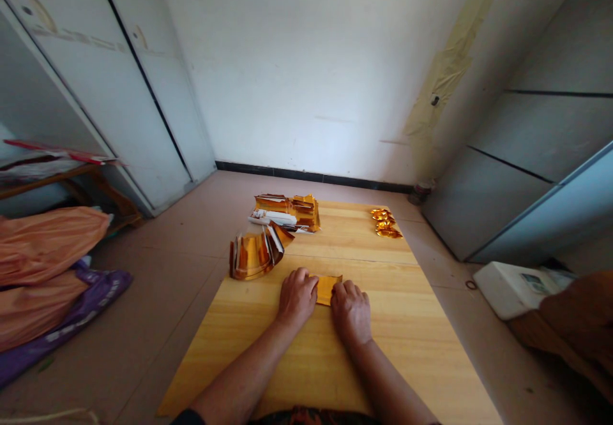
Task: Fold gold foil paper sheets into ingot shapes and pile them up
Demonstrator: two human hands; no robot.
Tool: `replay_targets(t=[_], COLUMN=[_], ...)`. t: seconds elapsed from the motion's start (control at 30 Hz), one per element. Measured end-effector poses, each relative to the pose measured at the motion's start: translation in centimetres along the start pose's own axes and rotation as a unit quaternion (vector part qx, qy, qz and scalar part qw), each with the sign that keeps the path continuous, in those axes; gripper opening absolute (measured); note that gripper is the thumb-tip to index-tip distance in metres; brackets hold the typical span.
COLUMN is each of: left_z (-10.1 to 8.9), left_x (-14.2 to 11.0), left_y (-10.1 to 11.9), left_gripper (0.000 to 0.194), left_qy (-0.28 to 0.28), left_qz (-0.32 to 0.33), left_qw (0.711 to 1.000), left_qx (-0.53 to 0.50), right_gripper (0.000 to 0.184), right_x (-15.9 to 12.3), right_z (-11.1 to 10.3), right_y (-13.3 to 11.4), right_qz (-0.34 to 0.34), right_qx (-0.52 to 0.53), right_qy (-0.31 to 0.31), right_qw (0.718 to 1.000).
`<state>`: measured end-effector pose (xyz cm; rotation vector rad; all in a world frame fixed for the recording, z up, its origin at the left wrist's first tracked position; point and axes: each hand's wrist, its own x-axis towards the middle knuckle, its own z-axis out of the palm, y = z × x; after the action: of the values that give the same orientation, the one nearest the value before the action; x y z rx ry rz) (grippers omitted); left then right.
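Note:
A small gold foil paper sheet [328,286] lies flat on the wooden table [412,323], pinned between my two hands. My left hand [297,296] presses on its left edge with fingers curled down. Fingers bent, my right hand [352,310] rests on its right lower corner. Most of the sheet's near part is hidden under my knuckles. A curved, fanned stack of gold foil sheets [253,254] stands just left and beyond my left hand.
A second pile of gold and white paper packs [287,212] sits at the table's far left. Several folded gold pieces [385,223] lie at the far right. Orange and purple bags [52,272] are on the floor left; a white box [512,288] is right.

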<state>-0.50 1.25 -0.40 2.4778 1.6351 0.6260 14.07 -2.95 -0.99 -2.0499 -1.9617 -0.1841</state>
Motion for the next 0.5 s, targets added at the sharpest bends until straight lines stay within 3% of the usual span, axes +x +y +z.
replay_targets(t=[0.3, 0.5], left_z=[-0.02, -0.3], left_x=[0.08, -0.65], left_y=[0.1, -0.52], left_gripper=[0.02, 0.027], left_qy=[-0.003, 0.017], left_qz=[-0.004, 0.013], left_qw=[1.0, 0.998], left_qx=[0.005, -0.056], right_gripper=[0.012, 0.011], right_x=[-0.03, -0.04], right_z=[-0.35, -0.34], right_y=[-0.19, -0.29], right_qz=[0.006, 0.001], right_qx=[-0.008, -0.007], right_qy=[-0.002, 0.006], right_qw=[1.0, 1.0])
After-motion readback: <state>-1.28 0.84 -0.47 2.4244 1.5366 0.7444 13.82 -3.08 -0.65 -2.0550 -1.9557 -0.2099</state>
